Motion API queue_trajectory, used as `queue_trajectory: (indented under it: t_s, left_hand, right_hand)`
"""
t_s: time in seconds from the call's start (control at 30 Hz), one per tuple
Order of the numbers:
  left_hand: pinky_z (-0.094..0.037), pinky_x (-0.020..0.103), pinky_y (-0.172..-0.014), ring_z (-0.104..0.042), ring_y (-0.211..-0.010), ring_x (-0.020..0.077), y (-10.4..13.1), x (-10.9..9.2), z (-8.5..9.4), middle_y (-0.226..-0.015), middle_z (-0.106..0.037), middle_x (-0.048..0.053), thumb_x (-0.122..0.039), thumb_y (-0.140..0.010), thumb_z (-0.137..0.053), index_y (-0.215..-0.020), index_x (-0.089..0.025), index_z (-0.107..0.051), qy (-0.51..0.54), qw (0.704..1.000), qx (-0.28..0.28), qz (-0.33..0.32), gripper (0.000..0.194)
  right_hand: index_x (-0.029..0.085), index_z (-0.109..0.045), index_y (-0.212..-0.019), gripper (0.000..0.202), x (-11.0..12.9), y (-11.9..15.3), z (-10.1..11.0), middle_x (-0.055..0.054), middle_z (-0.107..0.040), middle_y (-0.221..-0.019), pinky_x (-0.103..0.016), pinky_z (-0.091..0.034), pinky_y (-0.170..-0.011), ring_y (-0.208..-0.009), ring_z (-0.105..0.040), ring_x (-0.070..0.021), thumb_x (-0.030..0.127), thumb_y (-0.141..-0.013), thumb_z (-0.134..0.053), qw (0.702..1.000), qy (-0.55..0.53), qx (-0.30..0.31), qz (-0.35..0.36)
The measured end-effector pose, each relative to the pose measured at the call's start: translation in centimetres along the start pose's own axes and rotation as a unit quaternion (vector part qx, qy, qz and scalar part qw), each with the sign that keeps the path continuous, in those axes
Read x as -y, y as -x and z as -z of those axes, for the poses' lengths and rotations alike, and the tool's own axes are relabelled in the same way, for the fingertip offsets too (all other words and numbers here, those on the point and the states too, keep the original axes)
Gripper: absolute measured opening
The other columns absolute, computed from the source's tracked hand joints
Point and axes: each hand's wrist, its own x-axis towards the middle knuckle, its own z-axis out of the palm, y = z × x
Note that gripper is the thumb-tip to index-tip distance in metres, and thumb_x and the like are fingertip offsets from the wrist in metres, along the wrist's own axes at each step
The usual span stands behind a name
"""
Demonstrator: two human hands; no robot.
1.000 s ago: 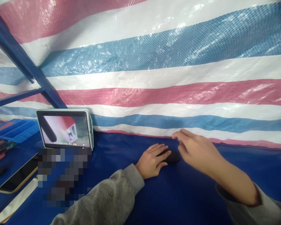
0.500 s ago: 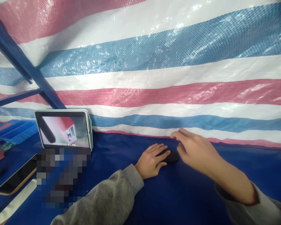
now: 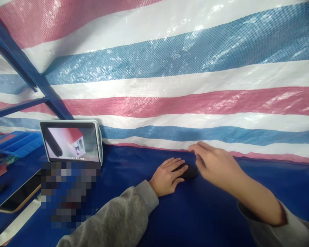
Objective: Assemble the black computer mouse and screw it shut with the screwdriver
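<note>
A dark oval object like a computer mouse [image 3: 191,172] lies on the blue table surface [image 3: 190,212]. My left hand [image 3: 167,176] rests beside it with spread fingers, the fingertips touching or over its left end. Just right of and above the dark object is my right hand [image 3: 212,164], raised, its fingers bent and pointing left. The right fingers are partly curled together, and whether anything small is between them cannot be made out.
A tablet [image 3: 73,142] stands at the left, showing a video. Near it are a phone [image 3: 22,192], a blue compartment tray [image 3: 22,144] and a pixelated patch. Behind the table hangs a striped plastic sheet [image 3: 170,106], with a blue metal frame [image 3: 32,75] at left.
Both hands keep almost the same pose. The view has shifted very slightly, so the tablet and phone appear a little farther right.
</note>
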Motion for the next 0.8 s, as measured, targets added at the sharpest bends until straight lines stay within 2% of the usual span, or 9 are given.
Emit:
queue_trajectory:
  t_s: [0.17, 0.33, 0.5, 0.67, 0.8]
  left_hand:
    - [-0.036, 0.046, -0.113, -0.044, -0.134, 0.0234, -0.03, 0.00, -0.04, -0.139, -0.053, 0.010, -0.033, -0.098, -0.046, -0.136, -0.019, -0.049, 0.004, 1.000, -0.004, -0.001, 0.041]
    - [-0.035, 0.045, -0.113, -0.044, -0.134, 0.0228, -0.02, 0.04, -0.08, -0.140, -0.052, 0.010, -0.033, -0.098, -0.047, -0.135, -0.018, -0.050, 0.002, 1.000, -0.006, -0.001, 0.041]
    - [-0.035, 0.045, -0.113, -0.044, -0.134, 0.0227, -0.04, -0.01, -0.03, -0.140, -0.052, 0.010, -0.032, -0.098, -0.046, -0.135, -0.017, -0.050, 0.004, 1.000, -0.007, -0.001, 0.040]
    - [-0.035, 0.044, -0.114, -0.043, -0.135, 0.0226, -0.05, -0.08, 0.00, -0.140, -0.052, 0.010, -0.032, -0.097, -0.047, -0.134, -0.017, -0.051, 0.002, 1.000, -0.005, -0.001, 0.040]
    - [-0.034, 0.044, -0.114, -0.043, -0.134, 0.0225, -0.01, -0.06, -0.02, -0.140, -0.052, 0.010, -0.032, -0.097, -0.048, -0.134, -0.016, -0.052, 0.005, 1.000, -0.007, -0.005, 0.040]
  right_hand:
    - [0.020, -0.061, -0.098, 0.024, -0.11, -0.10, -0.18, -0.003, -0.065, -0.088, -0.028, -0.031, -0.055, -0.066, -0.061, -0.0165, 0.019, -0.091, -0.038, 1.000, -0.021, 0.002, -0.009]
    - [0.021, -0.060, -0.103, 0.030, -0.03, -0.03, -0.13, -0.003, -0.065, -0.096, -0.028, -0.031, -0.055, -0.065, -0.060, -0.0155, 0.010, -0.082, -0.042, 1.000, -0.011, 0.003, 0.004]
    - [0.021, -0.061, -0.101, 0.029, 0.00, 0.06, -0.16, -0.003, -0.065, -0.091, -0.028, -0.029, -0.053, -0.062, -0.059, -0.0152, 0.011, -0.085, -0.040, 1.000, -0.003, 0.009, -0.006]
    - [0.021, -0.061, -0.103, 0.033, 0.06, 0.01, -0.12, -0.003, -0.063, -0.097, -0.028, -0.029, -0.054, -0.062, -0.059, -0.0148, 0.008, -0.078, -0.043, 1.000, 0.012, 0.000, 0.017]
    - [0.021, -0.061, -0.100, 0.028, 0.07, -0.01, -0.05, -0.003, -0.064, -0.092, -0.028, -0.027, -0.052, -0.060, -0.059, -0.0153, 0.011, -0.084, -0.041, 1.000, 0.019, 0.017, -0.005]
